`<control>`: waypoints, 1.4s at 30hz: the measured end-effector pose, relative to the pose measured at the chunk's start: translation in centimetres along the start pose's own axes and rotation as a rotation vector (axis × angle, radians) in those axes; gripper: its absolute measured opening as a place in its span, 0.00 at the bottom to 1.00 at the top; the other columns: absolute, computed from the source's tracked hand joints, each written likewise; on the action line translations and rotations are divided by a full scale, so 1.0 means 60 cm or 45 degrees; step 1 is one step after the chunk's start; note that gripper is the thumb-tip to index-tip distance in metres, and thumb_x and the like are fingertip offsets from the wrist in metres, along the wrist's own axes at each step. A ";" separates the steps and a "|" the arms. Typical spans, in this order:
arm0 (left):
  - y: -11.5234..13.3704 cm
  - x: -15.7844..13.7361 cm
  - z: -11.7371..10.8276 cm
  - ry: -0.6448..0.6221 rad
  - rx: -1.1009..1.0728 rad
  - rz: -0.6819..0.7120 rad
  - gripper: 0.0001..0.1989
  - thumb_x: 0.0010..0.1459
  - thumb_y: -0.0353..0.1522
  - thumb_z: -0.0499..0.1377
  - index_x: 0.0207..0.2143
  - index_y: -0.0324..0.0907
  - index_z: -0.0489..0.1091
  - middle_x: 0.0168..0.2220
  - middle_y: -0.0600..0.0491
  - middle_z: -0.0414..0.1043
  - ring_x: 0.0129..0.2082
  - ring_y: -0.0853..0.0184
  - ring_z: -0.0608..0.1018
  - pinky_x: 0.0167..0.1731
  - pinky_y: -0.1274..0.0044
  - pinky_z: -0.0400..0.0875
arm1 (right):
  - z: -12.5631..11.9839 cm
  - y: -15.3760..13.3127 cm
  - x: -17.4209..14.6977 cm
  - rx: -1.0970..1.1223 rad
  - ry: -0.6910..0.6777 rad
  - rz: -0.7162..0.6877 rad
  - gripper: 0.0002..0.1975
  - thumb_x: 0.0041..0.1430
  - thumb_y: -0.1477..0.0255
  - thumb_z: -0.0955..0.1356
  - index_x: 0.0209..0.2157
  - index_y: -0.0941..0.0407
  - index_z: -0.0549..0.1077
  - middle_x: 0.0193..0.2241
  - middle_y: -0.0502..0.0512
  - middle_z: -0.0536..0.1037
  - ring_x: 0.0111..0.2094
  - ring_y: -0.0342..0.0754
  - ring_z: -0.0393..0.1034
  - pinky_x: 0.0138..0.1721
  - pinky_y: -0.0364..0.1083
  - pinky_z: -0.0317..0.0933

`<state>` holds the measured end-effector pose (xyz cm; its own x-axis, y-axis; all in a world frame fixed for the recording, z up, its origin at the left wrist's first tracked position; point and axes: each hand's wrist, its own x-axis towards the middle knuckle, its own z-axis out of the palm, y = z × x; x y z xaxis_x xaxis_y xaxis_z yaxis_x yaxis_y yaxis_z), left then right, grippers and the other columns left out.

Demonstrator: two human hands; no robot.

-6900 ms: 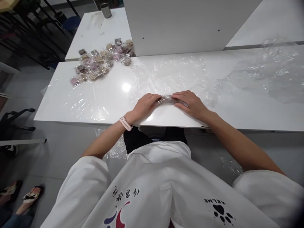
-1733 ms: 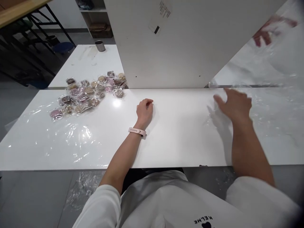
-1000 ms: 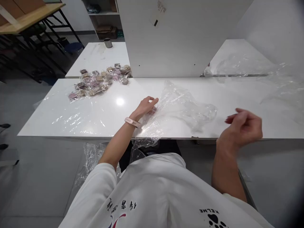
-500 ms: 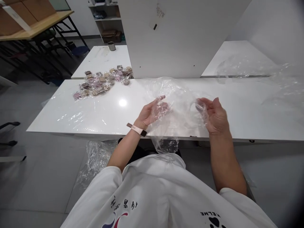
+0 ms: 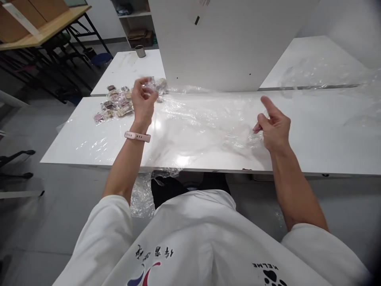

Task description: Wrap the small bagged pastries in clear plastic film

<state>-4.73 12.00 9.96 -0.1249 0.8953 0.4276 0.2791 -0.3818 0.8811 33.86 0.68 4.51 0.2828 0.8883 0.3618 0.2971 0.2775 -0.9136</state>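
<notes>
The clear film (image 5: 202,119) is over the white table (image 5: 315,139), in front of the person, and it spreads between the two hands. Its near edge is hard to follow; a part seems to hang over the table's front edge. The left hand (image 5: 145,99) is raised, with fingers curled toward the thumb, and it appears to pinch the film's left side. The right hand (image 5: 275,129) seems to grip the other side between the thumb and the bent fingers, while its index finger points out free. In my judgement, the step in hand is the opening of the film by pulling its sides apart. The next move calls for keeping both pinches and an even tension, so that the creases do not fold together.

Behind the left hand lie small wrapped pieces (image 5: 116,101); whether the hand touches them, I cannot tell. Farther out stand the white panel (image 5: 220,47) and, on the back left, a metal cup (image 5: 140,51).
</notes>
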 end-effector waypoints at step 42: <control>-0.132 -0.148 0.138 -1.157 0.930 0.384 0.37 0.65 0.58 0.42 0.73 0.62 0.40 0.76 0.57 0.36 0.75 0.49 0.37 0.70 0.47 0.29 | 0.132 0.101 0.167 -0.803 -1.004 0.010 0.12 0.57 0.64 0.70 0.41 0.54 0.79 0.37 0.56 0.79 0.34 0.50 0.71 0.39 0.49 0.64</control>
<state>2.04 8.95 -2.48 0.6727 0.7389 0.0390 0.6915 -0.6465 0.3224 31.27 14.14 1.14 -0.3291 0.9411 -0.0784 0.7905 0.2291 -0.5679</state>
